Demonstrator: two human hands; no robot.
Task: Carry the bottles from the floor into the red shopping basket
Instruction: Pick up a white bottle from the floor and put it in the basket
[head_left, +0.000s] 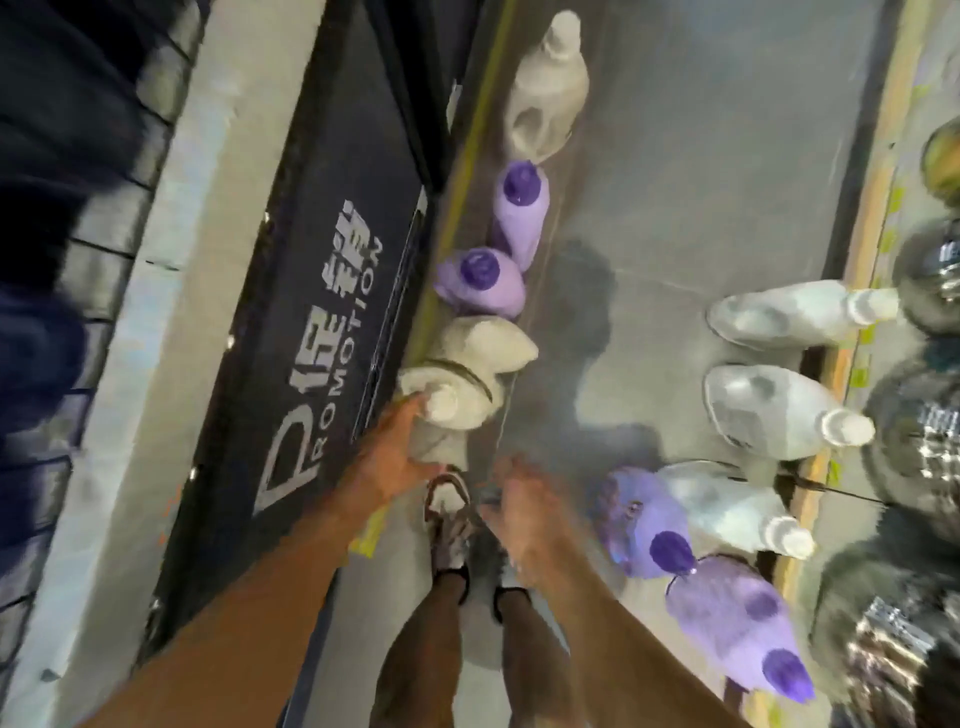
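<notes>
Several bottles stand on the grey floor in two rows. Along the left row are a white bottle (467, 379), two purple ones (480, 283) (519, 208) and a white jug (545, 88). My left hand (395, 452) reaches to the nearest white bottle, its straight fingers touching the bottle by its cap. My right hand (519, 504) hangs blurred above my shoes, fingers loose, holding nothing. To its right stand white bottles (779, 410) (789, 312) (737, 509) and purple bottles (644, 525) (743, 629). No red basket is in view.
A dark promotion sign panel (322, 312) borders the left row. A shelf edge (862, 218) with dark packaged goods (930, 467) runs along the right. My legs and shoes (449, 525) stand between the rows on the grey floor (701, 156).
</notes>
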